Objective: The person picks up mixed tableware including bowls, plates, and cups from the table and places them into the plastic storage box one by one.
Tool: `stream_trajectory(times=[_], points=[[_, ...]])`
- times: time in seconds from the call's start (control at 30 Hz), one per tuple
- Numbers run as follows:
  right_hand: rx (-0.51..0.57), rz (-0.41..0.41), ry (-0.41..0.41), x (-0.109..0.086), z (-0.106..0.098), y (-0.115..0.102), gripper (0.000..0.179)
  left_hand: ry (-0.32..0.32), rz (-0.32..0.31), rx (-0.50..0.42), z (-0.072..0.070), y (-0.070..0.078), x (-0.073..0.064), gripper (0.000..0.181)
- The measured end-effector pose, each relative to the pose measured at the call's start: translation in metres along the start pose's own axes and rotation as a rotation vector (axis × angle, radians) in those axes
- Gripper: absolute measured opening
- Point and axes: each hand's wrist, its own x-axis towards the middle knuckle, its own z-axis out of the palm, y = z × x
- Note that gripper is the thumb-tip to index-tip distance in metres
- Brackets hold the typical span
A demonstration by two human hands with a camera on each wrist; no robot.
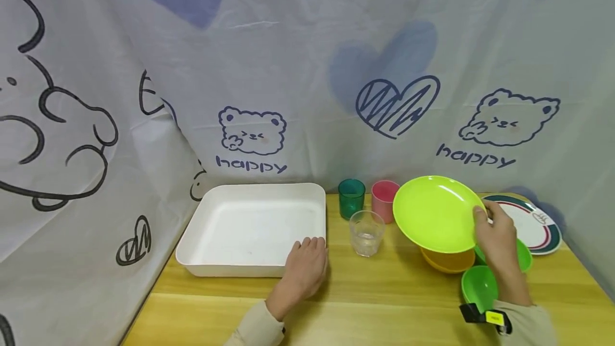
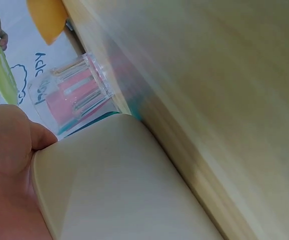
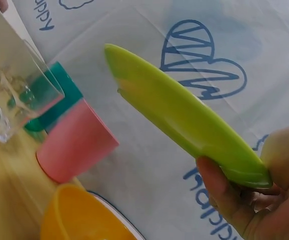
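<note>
My right hand [image 1: 497, 235] grips a lime-green plate [image 1: 434, 215] by its right edge. The plate is tilted and held up off the table, over an orange bowl [image 1: 449, 261]. In the right wrist view the plate [image 3: 184, 117] shows nearly edge-on, a finger pressed against its underside. My left hand [image 1: 307, 266] holds the front right corner of a white rectangular tub [image 1: 240, 270]. Its fingers lie over the rim, and the left wrist view shows part of the hand at the tub's wall [image 2: 114, 185]. Inside, the tub holds nothing.
Right of the tub stand a clear cup [image 1: 367, 234], a teal cup [image 1: 351, 199] and a pink cup [image 1: 384, 202]. Green bowls [image 1: 479, 284] sit beneath my right forearm. A white plate with a dark green rim [image 1: 548, 228] lies behind. A printed cloth [image 1: 307, 68] hangs behind the wooden table.
</note>
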Motion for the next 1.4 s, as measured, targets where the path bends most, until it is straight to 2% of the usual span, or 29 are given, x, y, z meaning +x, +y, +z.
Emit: stream_trajectory(times=[0.17, 0.27, 0.37, 0.53, 0.73, 0.9, 1.03, 1.17, 1.3, 1.4], points=[[0.057, -0.001, 0.018, -0.003, 0.019, -0.004, 0.044, 0.036, -0.015, 0.028, 0.000, 0.000, -0.003, 0.022], [0.088, 0.009, 0.039, -0.007, 0.028, -0.008, 0.043, 0.061, -0.015, 0.011, 0.000, 0.000, -0.004, 0.022], [0.121, 0.011, 0.051, -0.011, 0.036, -0.012, 0.043, 0.052, -0.009, -0.013, -0.001, 0.002, -0.004, 0.022], [0.176, -0.035, 0.050, -0.014, 0.052, -0.020, 0.040, 0.052, -0.016, -0.014, -0.002, 0.005, -0.005, 0.022], [0.183, -0.042, 0.019, -0.018, 0.070, -0.026, 0.040, 0.099, -0.013, 0.017, -0.002, 0.009, -0.003, 0.021], [0.199, -0.034, -0.003, -0.023, 0.079, -0.028, 0.040, 0.091, -0.005, -0.004, -0.002, 0.010, -0.001, 0.022], [0.221, -0.053, -0.010, -0.025, 0.088, -0.033, 0.036, 0.089, -0.061, -0.126, -0.011, 0.008, 0.002, 0.026], [0.246, -0.075, -0.024, -0.025, 0.098, -0.037, 0.033, 0.146, -0.124, -0.357, -0.024, 0.004, 0.010, 0.030], [0.259, -0.091, -0.016, -0.026, 0.103, -0.037, 0.032, 0.190, -0.111, -0.632, -0.031, 0.005, 0.025, 0.042], [0.262, -0.095, -0.017, -0.028, 0.104, -0.039, 0.033, 0.199, -0.086, -0.791, -0.033, 0.008, 0.035, 0.049]])
